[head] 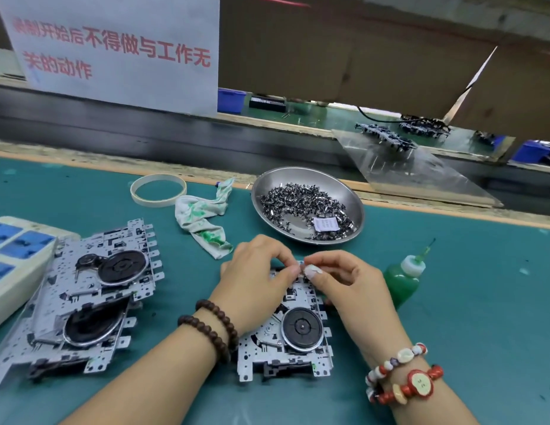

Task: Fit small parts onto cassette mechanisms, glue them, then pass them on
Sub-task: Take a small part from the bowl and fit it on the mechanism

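A cassette mechanism [295, 332] with a black flywheel lies on the green mat in front of me. My left hand [255, 277] and my right hand [344, 280] meet over its far edge. The fingertips of both hands pinch a tiny part there, too small to make out. A steel dish [353, 204] holding a heap of small metal parts [301, 200] stands just beyond the hands. A green glue bottle [404, 280] with a thin nozzle stands to the right of my right hand.
Two more cassette mechanisms [92, 299] lie overlapped at the left beside a white power strip [13, 256]. A stained rag [203, 219] and a tape ring [158, 190] lie further back. Behind the mat runs a dark conveyor [145, 127] with a clear sheet [421, 170].
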The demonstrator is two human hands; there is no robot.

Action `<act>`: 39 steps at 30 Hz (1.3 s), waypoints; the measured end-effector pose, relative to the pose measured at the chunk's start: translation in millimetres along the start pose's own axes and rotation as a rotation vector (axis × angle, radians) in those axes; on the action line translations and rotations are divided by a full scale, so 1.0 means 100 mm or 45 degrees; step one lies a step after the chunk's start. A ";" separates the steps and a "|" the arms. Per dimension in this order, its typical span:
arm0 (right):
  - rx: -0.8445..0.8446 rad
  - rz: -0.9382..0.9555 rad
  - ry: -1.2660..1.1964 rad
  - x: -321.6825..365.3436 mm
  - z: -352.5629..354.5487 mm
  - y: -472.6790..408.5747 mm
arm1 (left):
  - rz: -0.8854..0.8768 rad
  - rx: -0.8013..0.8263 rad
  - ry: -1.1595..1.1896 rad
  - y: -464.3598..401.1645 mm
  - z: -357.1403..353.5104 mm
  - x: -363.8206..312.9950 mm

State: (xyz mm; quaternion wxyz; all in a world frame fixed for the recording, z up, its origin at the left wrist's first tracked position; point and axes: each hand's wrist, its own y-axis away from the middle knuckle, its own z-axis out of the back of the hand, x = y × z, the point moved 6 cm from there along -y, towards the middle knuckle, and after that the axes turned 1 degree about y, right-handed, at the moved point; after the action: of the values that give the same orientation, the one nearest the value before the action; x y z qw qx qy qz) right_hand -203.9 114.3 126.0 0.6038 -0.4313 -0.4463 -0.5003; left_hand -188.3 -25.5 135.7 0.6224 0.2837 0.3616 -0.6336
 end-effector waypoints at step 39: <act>0.112 -0.063 0.114 -0.06 -0.05 0.01 | -0.012 0.005 -0.018 0.01 -0.05 0.00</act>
State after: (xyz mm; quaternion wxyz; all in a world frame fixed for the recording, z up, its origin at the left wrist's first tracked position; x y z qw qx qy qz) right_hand -202.8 111.4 118.7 0.6290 -0.3702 -0.4509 -0.5138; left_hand -187.3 -21.3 133.1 0.6213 0.2788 0.3574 -0.6392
